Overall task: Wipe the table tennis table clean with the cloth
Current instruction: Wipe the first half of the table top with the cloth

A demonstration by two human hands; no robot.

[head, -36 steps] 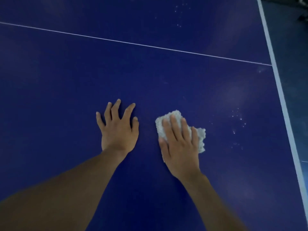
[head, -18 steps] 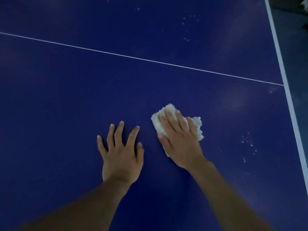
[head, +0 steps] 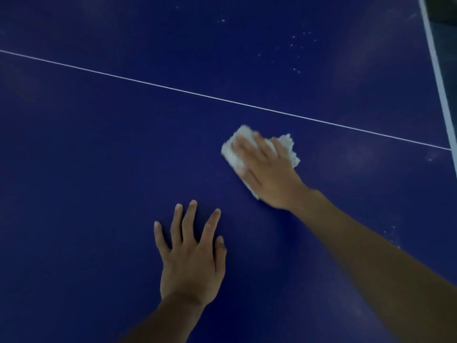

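A small, crumpled white cloth (head: 231,153) lies on the dark blue table tennis table (head: 99,169), pinned beneath the right hand (head: 269,174). The hand lies flat on top of it, palm down, fingers straight and close together, pressing rather than gripping. The cloth shows beyond the fingertips, along the thumb side of the hand, and as a fluffy tuft past the little finger. Both cloth and hand are slightly blurred. The right forearm runs back from the wrist toward the lower right corner.

The left hand (head: 191,258) rests nearer the person and to the left of the right hand, apart from it and from the cloth. It is palm down on the bare table, fingers straight and spread wide, thumb tucked close alongside, holding nothing.

Just beyond the right hand's fingertips, a thin white line (head: 173,89) crosses the table at a slant, from the left edge of the view down toward the right. Past that line, farther out from the right hand, a scatter of small white specks (head: 296,45) dots the blue surface. A few more specks (head: 393,231) sit on the outer side of the right forearm. Far to the right of the right hand, a wider white border stripe (head: 437,78) marks the table's edge, with dark floor (head: 445,11) beyond it.
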